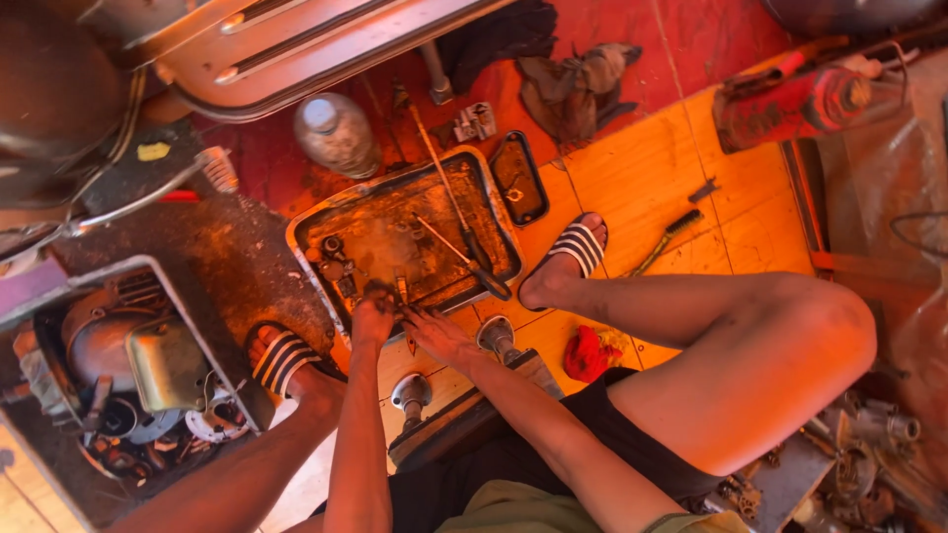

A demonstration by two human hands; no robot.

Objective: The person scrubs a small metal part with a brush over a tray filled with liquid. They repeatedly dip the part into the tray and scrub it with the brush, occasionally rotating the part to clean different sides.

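Head camera, looking down: a small grimy metal part (pixel 398 287) sits at the near edge of an oily metal tray (pixel 314 225), pinched in the curled fingers of the left hand (pixel 374 314) while the right hand (pixel 436 332) rests just beside it, fingers loosely spread on the tray rim. Beyond the hands, two long screwdrivers (pixel 456 222) lie across the tray. A striped sandal (pixel 578 247) stands to the right, a red rag (pixel 591 352) nearer the body, and a box of engine parts (pixel 128 365) left.
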